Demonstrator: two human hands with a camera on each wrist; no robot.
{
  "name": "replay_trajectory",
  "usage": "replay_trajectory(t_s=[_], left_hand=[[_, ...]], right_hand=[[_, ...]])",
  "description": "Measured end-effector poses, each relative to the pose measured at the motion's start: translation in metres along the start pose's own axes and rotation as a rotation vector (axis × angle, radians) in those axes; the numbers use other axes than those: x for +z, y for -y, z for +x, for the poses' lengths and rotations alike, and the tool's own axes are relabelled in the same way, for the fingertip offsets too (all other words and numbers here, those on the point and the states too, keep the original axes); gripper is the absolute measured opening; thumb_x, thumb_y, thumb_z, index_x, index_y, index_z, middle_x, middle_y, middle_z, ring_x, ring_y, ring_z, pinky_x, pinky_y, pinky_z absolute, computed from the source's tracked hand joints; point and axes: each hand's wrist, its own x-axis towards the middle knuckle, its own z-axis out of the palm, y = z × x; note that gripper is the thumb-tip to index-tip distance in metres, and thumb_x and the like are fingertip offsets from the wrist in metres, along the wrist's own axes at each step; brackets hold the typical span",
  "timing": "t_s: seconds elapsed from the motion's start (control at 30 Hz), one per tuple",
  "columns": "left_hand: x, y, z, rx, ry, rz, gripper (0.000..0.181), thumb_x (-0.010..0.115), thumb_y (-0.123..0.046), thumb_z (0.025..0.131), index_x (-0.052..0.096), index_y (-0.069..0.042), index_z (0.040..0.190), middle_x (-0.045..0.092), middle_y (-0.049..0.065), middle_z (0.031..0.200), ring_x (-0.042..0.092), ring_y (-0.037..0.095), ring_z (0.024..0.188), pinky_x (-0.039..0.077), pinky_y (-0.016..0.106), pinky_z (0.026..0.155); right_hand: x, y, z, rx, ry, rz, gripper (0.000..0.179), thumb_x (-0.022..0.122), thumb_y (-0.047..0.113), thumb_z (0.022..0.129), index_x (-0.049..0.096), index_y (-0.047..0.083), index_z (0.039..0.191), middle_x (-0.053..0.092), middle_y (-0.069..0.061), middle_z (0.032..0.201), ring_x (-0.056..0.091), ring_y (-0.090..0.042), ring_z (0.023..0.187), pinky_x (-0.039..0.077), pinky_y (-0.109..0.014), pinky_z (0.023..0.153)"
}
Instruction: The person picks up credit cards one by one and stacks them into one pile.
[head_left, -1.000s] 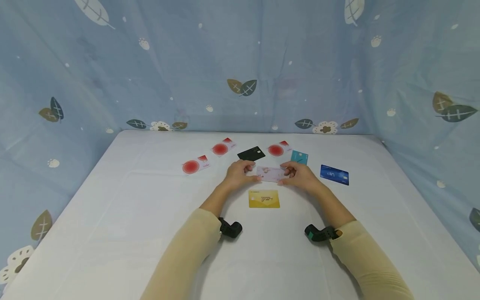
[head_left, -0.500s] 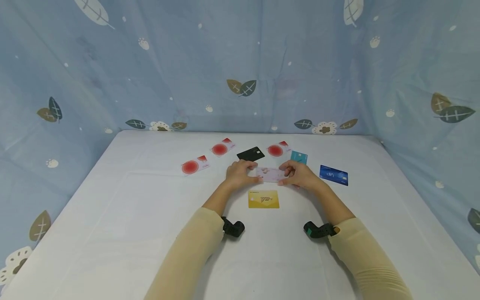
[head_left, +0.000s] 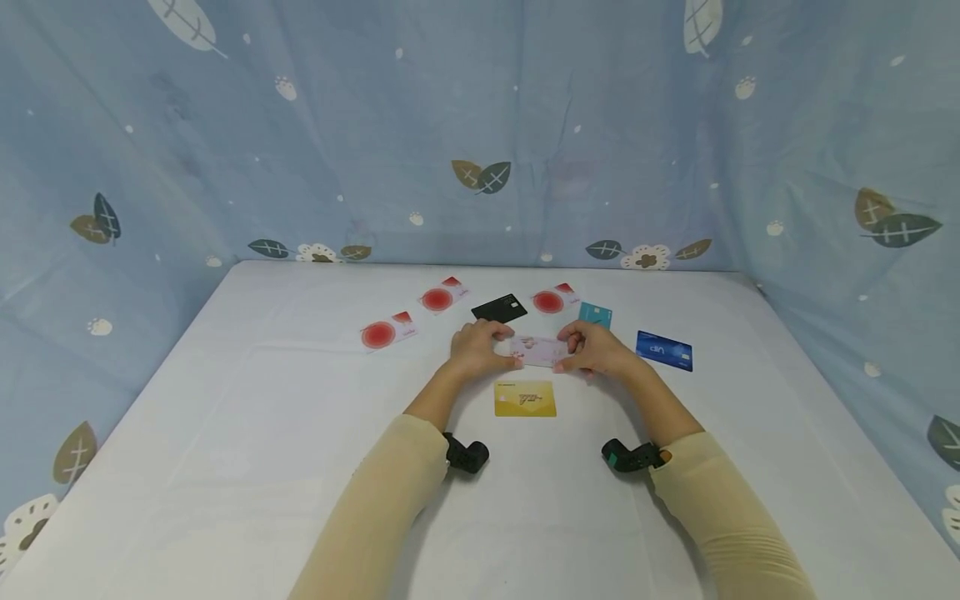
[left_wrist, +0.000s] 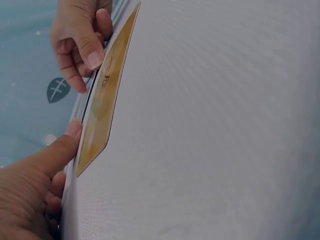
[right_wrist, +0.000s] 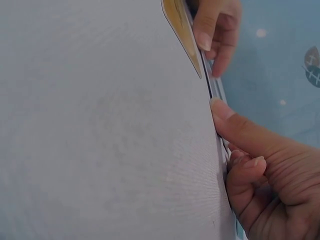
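Left hand: The person's left hand (head_left: 474,350) pinched the left end of the pale pink card (head_left: 536,352), thumb at the near edge, index finger bent toward the far one.
Right hand: The right hand (head_left: 597,350) pinched the opposite end in the same way (its fingers hid the far right corner).
Finger gap: On both hands thumb and forefinger stood apart by just the card's depth, the other fingers curled.
Pale pink card: It was stretched between the hands, over the middle of the white table (head_left: 247,467); whether it lay flat or slightly raised, I could not tell.
Gold card: The gold card (head_left: 525,399) lay on the person's side of the held one, apart from both hands in the head view.
Black card: The black card (head_left: 498,308) lay just beyond the left fingers.
Teal card: The teal card (head_left: 596,313) lay just beyond the right fingers, partly covered.
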Motion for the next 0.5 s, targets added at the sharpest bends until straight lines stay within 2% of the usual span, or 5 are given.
replay_trajectory(t_s=[0.13,0.5], left_hand=[[0.0012,-0.0003,0.0001,-0.005,0.007,0.01,0.053,0.076,-0.038,0.077,0.059,-0.023,0.125,0.054,0.001,0.111,0.045,0.022,0.103,0.033,0.04,0.093],[-0.0027,-0.0047,-0.0016,-0.01,0.019,0.021,0.055,0.076,-0.038,0.077,0.058,-0.021,0.125,0.053,0.0,0.107,0.043,0.021,0.1,0.032,0.038,0.09]], right_hand=[[-0.0003,0.0002,0.0008,0.021,0.006,-0.003,0.055,0.081,0.012,0.073,0.051,0.002,0.118,0.045,-0.01,0.091,0.042,-0.015,0.053,0.039,-0.019,0.046],[-0.0017,-0.0014,0.0022,-0.01,0.013,0.004,0.056,0.082,0.012,0.073,0.049,0.001,0.117,0.043,-0.009,0.088,0.041,-0.015,0.053,0.039,-0.02,0.045]])
